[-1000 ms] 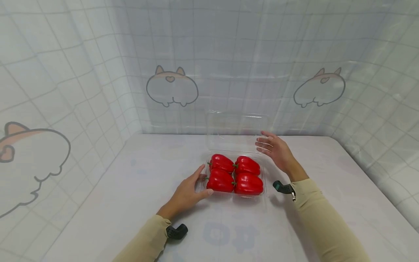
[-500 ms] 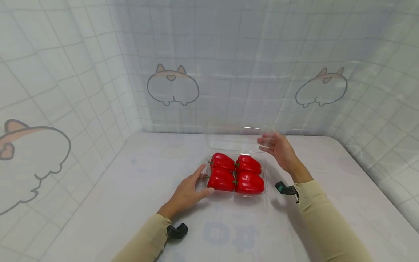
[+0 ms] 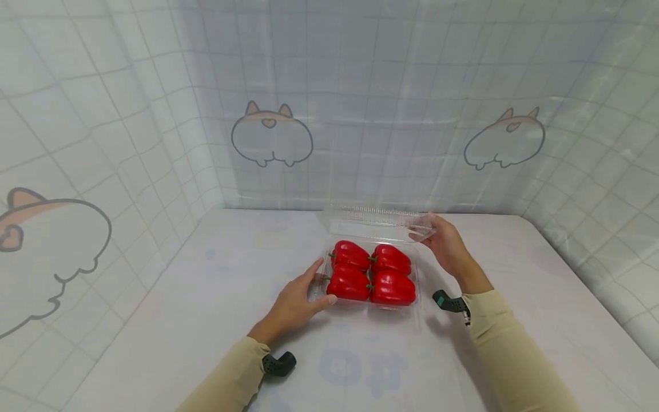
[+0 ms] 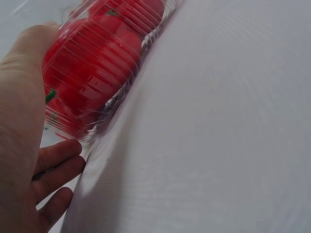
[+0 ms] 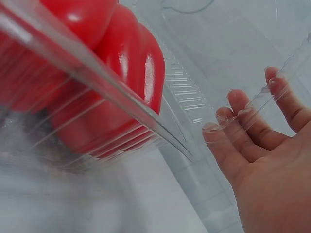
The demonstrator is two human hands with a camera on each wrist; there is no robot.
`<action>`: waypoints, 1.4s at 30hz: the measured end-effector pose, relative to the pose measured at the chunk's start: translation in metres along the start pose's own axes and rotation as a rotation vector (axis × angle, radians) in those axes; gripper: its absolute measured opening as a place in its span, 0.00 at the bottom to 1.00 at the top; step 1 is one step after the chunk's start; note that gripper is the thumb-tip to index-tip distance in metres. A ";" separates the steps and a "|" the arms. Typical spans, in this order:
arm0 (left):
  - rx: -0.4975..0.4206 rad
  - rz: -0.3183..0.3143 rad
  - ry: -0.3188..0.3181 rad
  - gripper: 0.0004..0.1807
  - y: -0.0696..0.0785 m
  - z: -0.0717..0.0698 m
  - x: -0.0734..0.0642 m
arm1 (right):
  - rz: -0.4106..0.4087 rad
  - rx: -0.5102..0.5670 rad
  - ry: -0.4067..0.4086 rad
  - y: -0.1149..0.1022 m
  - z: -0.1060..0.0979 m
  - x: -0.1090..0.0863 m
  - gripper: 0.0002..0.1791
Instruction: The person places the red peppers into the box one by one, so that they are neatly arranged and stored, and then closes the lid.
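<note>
Several glossy red bell peppers (image 3: 393, 288) with green stems lie side by side in a clear plastic clamshell container (image 3: 418, 297) on the table. Its hinged lid (image 3: 378, 217) is raised at the back, tilting forward. My left hand (image 3: 290, 303) spans the container's left end, thumb at the front corner and index finger at the left side; in the left wrist view, its other fingers (image 4: 60, 165) stand apart from the ribbed wall. My right hand (image 3: 448, 246) is behind the lid's right side. The right wrist view shows its extended fingers (image 5: 257, 131) touching the lid's edge.
A white cloth-covered table (image 3: 231, 257) with faint printed marks surrounds the container. Pale grid-patterned curtains (image 3: 350, 86) with cartoon animal drawings enclose the back and both sides. A dark wrist-worn device (image 3: 279, 364) sits on the left wrist, another (image 3: 449, 301) on the right.
The lid has swung forward and down from standing nearly upright. My right hand has shifted slightly to the right and now touches its edge. The left hand and the peppers stay put.
</note>
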State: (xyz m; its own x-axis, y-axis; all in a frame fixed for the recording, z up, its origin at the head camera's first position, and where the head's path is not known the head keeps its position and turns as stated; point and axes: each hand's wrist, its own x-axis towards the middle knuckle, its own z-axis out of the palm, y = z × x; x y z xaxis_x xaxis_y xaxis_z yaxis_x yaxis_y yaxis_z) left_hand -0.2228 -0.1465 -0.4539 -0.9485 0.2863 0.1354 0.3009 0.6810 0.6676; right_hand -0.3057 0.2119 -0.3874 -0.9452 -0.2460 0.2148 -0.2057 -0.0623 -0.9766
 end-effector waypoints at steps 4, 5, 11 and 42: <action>0.003 0.004 0.001 0.51 -0.001 0.000 0.001 | -0.033 -0.050 0.007 0.002 0.002 -0.004 0.27; 0.006 0.004 0.002 0.51 -0.001 0.000 0.001 | -0.041 -0.058 0.004 0.002 0.003 -0.005 0.28; 0.003 0.010 0.005 0.50 -0.002 0.000 0.000 | -0.088 -0.117 -0.003 0.003 0.005 -0.014 0.32; -0.099 -0.022 -0.048 0.51 -0.009 -0.005 -0.002 | -0.132 -0.492 -0.014 0.006 0.015 -0.054 0.13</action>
State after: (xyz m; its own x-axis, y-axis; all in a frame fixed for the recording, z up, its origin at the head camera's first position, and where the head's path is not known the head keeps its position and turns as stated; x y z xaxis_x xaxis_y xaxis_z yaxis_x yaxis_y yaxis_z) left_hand -0.2243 -0.1565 -0.4562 -0.9484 0.3052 0.0864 0.2664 0.6186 0.7392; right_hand -0.2522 0.2100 -0.4049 -0.9002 -0.2800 0.3335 -0.4216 0.3687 -0.8285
